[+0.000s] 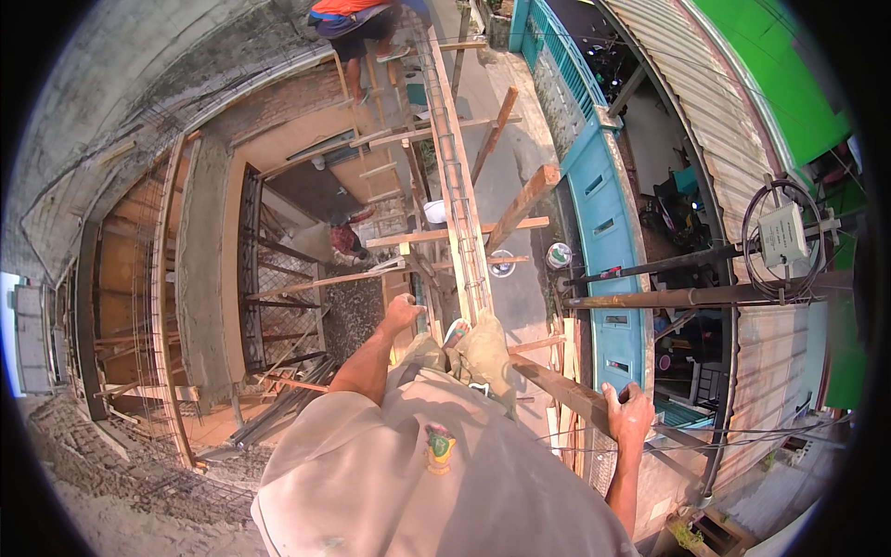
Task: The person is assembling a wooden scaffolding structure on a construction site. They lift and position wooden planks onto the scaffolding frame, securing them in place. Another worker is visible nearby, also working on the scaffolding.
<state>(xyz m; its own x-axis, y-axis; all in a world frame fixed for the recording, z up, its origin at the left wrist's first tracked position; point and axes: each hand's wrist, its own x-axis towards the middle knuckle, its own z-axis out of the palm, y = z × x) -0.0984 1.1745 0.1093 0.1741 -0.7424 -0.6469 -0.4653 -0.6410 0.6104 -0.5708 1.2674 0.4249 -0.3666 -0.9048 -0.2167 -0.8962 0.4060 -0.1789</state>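
Where the right hand rests: squared timber [561,390], slanting up beside the right hip; the right hand [629,415] is closed around its upper end, thumb on top, probably as a steadying hold.
Left hand: fingers curled inward; the left hand [400,314] is in front of the body, left of the beam formwork (whether it grips anything cannot be told), perhaps kept out for balance.
Footing: one sandalled foot [456,333] shows at the near end of the beam formwork [454,181], between the trouser legs; the narrow line would explain the arms set apart.
Beam formwork: long boards flank a steel reinforcement cage [458,206], presumably so that the bars lie inside the mould.
Supports: a cross timber [522,224] passes at the beam and projects to the right, likely as bearing; a thick sloping post [525,206] stands beside it, seemingly as a brace.
Far end: a co-worker in an orange top [351,7] is by the beam.
Ground level: two buckets [502,265] stand right of the beam, near a blue gate [610,232].
Left side: a rough concrete column [206,269] stands beside the timber framing.
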